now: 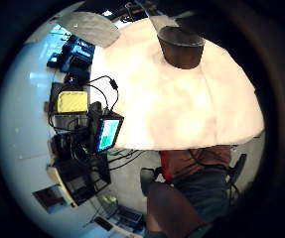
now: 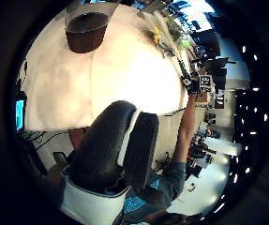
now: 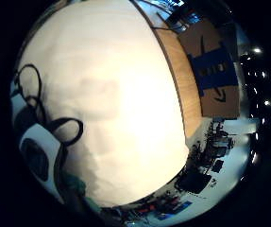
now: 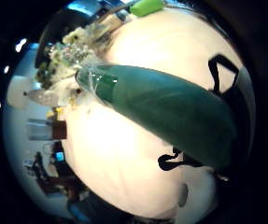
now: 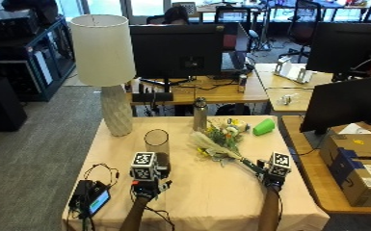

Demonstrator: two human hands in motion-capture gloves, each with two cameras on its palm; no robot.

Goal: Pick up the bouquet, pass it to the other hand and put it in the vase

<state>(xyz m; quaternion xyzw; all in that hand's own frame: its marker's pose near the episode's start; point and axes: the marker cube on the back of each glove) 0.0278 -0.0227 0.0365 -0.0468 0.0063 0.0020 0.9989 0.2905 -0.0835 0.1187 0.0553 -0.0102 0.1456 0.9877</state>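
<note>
Your right hand has its grip closed round the dark green stem wrap of the bouquet, whose flower heads point away from you across the worktop, toward the glass vase. Whether the blooms touch the cloth or hang just above it, you cannot tell. Your left hand holds nothing; its fingers show loosely curled, near the vase.

A pale cloth covers the worktop, which also carries a white lamp, a steel bottle, a green cup and a small screen device with cables. Office desks with monitors stand beyond.

Your right thumb-side palm view shows the green wrap and clear film up close. Your left little-finger-side view shows the vase standing upright and the lit screen.
</note>
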